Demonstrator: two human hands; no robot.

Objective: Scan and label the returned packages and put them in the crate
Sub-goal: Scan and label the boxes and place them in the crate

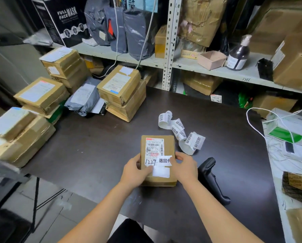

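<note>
Cardboard package (169, 142) clasped: left hand (138, 171), right hand (183, 167).

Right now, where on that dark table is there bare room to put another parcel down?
The widest bare patch of the table lies between the box stacks on the left and the parcel in the middle. Another opens beyond the label strip, toward the shelf. Right of the parcel it is tighter: scanner, then white bags.

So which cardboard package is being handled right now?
The small box mid-table, with "1229" handwritten on it; the left hand and right hand hold it. The other boxes sit stacked, untouched.
</note>
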